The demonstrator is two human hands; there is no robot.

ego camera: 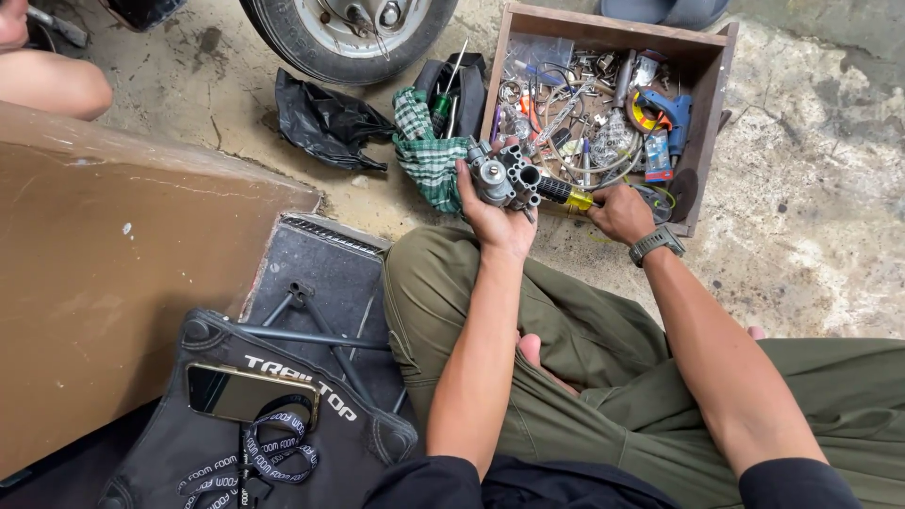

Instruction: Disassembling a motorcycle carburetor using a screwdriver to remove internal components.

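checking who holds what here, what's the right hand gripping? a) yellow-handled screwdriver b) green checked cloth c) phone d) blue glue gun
a: the right hand is closed on the yellow-handled screwdriver, its tip at the metal part held in the left hand; the glue gun lies untouched in the box.

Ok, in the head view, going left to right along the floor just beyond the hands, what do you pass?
Black plastic bag → green checked cloth → grey metal engine part in the left hand → yellow-handled screwdriver in the right hand → wooden box of tools.
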